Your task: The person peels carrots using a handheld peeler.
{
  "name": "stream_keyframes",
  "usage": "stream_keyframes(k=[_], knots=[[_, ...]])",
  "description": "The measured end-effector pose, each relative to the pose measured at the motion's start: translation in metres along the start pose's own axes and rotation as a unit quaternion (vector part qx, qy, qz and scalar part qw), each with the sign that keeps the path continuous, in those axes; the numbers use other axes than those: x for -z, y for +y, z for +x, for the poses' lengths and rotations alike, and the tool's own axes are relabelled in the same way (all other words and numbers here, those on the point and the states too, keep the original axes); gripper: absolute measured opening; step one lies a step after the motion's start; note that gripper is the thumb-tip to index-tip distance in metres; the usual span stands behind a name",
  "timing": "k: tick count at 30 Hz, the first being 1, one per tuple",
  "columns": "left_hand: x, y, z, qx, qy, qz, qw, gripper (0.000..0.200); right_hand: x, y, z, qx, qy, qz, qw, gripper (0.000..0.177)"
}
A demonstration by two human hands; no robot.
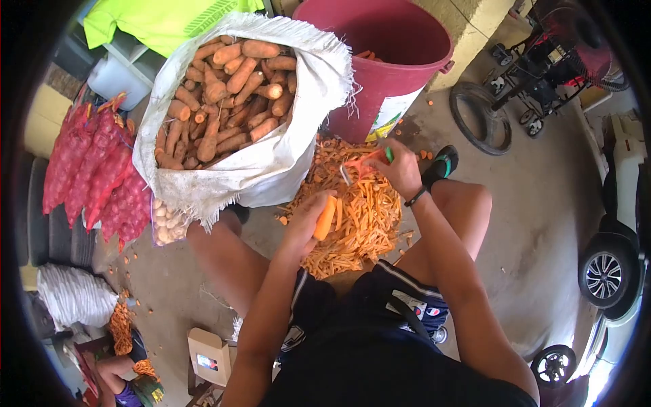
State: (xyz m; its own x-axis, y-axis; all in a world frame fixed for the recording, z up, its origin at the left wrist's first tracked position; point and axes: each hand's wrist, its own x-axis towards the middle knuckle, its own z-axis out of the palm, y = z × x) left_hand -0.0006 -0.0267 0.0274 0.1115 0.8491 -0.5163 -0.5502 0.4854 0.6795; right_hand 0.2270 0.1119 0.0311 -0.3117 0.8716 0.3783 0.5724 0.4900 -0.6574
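Note:
My left hand (303,220) is closed around a peeled, bright orange carrot (325,218), held over a large heap of carrot peelings (369,230) between my legs. In my right hand (403,171) is a Y-shaped peeler (361,163), orange with a green end. Its blade is a short way above and to the right of the carrot, apart from it. Just beyond my left hand stands a white woven sack (271,166), its top rolled open, full of unpeeled carrots (237,78).
A dark red barrel (349,20) with some carrots inside stands behind the heap. Red mesh bags of onions (88,166) and a bag of pale bulbs (166,222) are at left. Tyres (480,119) and a car wheel (602,271) are at right. Another person's leg (112,370) shows lower left.

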Motion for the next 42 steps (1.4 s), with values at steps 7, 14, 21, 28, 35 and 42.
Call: stream_keyframes(k=[7, 14, 21, 28, 35, 42], knots=[[0.015, 0.038, -0.01, -0.1, -0.023, 0.068, 0.992, 0.042, -0.015, -0.02, -0.036, -0.073, -0.116, -0.021, 0.99, 0.025], [0.002, 0.025, -0.005, -0.116, -0.034, 0.028, 0.992, 0.031, -0.023, -0.066, -0.04, -0.054, -0.15, 0.099, 0.982, 0.021], [-0.005, 0.012, 0.003, -0.167, 0.042, 0.135, 0.976, 0.021, -0.027, -0.078, -0.038, -0.031, -0.167, 0.104, 0.98, 0.021], [0.005, 0.007, 0.009, -0.195, 0.035, 0.194, 0.961, 0.026, -0.033, -0.076, -0.04, -0.027, -0.183, 0.093, 0.978, 0.019], [-0.004, 0.014, -0.011, -0.172, -0.029, 0.165, 0.971, 0.03, -0.095, 0.043, -0.058, -0.108, -0.546, -0.156, 0.816, 0.028], [-0.015, 0.065, 0.017, -0.04, -0.047, 0.277, 0.959, 0.043, -0.092, 0.016, -0.08, -0.029, -0.586, -0.115, 0.802, 0.041]])
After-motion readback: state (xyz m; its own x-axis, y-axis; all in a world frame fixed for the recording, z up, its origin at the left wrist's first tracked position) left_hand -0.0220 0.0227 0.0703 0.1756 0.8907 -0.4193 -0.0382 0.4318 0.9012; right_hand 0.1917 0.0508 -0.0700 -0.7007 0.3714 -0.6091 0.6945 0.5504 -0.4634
